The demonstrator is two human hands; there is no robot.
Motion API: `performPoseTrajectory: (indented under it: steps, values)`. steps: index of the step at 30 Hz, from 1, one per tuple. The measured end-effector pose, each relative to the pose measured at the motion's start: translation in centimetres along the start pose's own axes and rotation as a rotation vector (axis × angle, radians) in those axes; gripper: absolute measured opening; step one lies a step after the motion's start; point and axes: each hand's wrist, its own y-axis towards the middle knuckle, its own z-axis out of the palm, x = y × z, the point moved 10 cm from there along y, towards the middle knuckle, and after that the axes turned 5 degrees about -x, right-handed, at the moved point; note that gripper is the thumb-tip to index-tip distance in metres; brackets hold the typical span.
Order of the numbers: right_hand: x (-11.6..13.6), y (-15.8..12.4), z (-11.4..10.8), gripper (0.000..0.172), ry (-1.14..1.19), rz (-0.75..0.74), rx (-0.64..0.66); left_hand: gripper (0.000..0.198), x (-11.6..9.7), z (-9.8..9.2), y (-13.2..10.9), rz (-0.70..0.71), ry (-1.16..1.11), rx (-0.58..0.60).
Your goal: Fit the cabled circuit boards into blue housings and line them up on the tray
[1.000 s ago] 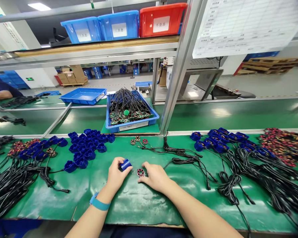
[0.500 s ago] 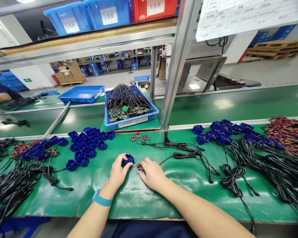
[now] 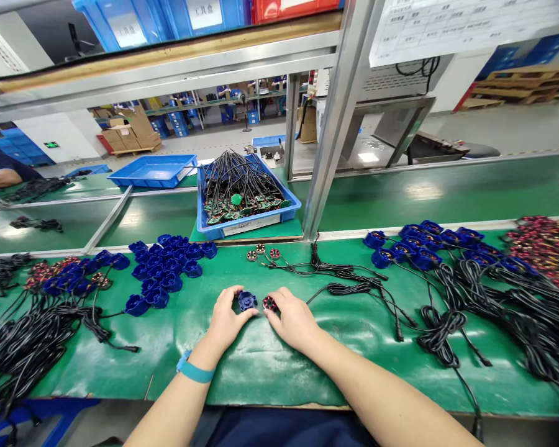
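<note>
Near the middle of the green mat, my left hand [image 3: 227, 315] holds a blue plastic housing [image 3: 247, 301] between thumb and fingers, its hollow side facing up. Close beside it, my right hand [image 3: 291, 320] grips a small round motor stator [image 3: 269, 303] with red windings; a black cable runs out behind that hand to the right. A narrow gap separates the housing from the stator. Farther back lie a few loose stators [image 3: 274, 253]. To the left sits a cluster of blue housings [image 3: 161, 273].
A blue tray [image 3: 249, 228] of cabled circuit boards stands behind the mat, left of a metal post [image 3: 328, 124]. Black cable bundles [image 3: 479, 304] and housings with stators [image 3: 422, 245] lie right; more cables [image 3: 23, 347] lie left. A person's arm [image 3: 2, 179] shows far left.
The blue housing has turned so its hollow side shows more toward me. The stator in my right hand has tilted and moved slightly up and right. The view has shifted a little.
</note>
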Motion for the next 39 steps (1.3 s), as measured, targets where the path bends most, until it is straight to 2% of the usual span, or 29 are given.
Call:
performPoseTrajectory:
  steps: [2,5,7,10,13,16,27,31,39]
  values:
    - [0.2,0.0,-1.1,0.029,0.107,-0.040,-0.082,0.064,-0.3,0.1,-0.3,0.024,-0.006,0.076]
    - [1.0,-0.3,-2.2,0.032,0.232,-0.129,-0.161,0.052,-0.8,0.6,-0.7,0.067,-0.026,0.180]
    - [1.8,-0.6,-2.4,0.032,0.282,-0.184,-0.169,0.044,-1.1,0.5,-0.8,0.079,-0.048,0.164]
    - [2.9,-0.9,-2.1,0.031,0.279,-0.234,-0.145,0.046,-2.2,0.4,-0.8,0.158,-0.065,0.115]
    - [3.0,-0.8,-1.4,0.029,0.209,-0.205,-0.108,0.048,-3.8,0.8,-1.2,0.273,-0.044,0.110]
    - [2.7,-0.7,-1.0,0.028,0.179,-0.177,-0.091,0.047,-4.6,1.0,-1.4,0.326,-0.036,0.116]
    - [2.1,-0.4,-0.9,0.026,0.186,-0.058,-0.063,0.048,-4.5,1.5,-1.5,0.290,-0.089,0.152]
    - [2.3,-0.5,-1.2,0.025,0.209,-0.069,-0.075,0.047,-4.3,1.6,-1.6,0.274,-0.094,0.150]
    - [2.1,-0.4,-0.9,0.021,0.086,-0.048,-0.120,0.048,-4.3,1.5,-1.6,0.283,-0.074,0.128]
